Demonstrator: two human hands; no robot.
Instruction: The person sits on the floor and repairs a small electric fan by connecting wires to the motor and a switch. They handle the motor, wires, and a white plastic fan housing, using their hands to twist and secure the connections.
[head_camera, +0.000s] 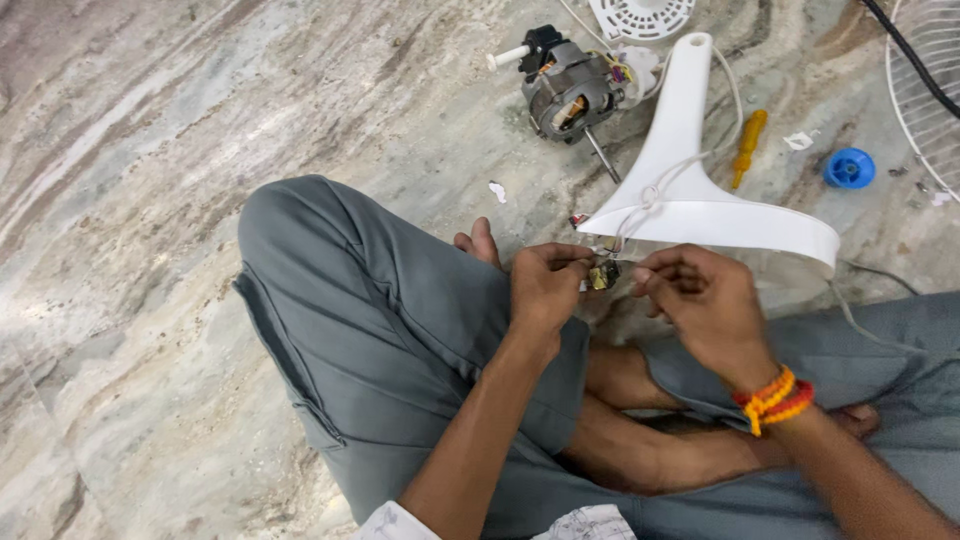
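I sit cross-legged on a marble floor in grey trousers. My left hand (545, 285) pinches a small brass-and-black electrical part (603, 276) between thumb and fingers. My right hand (700, 300), with an orange and red thread band at the wrist, closes on the same part from the right side. Thin white wires (650, 195) run up from the part across a white plastic fan stand (700, 205) lying just beyond my hands. What the fingertips grip exactly is partly hidden.
A bare fan motor (570, 92) with a shaft lies beyond the stand. A yellow-handled screwdriver (748, 146), a blue round cap (849, 168), a white vented cover (640, 17) and a wire fan guard (925, 90) with a black cable lie at the far right.
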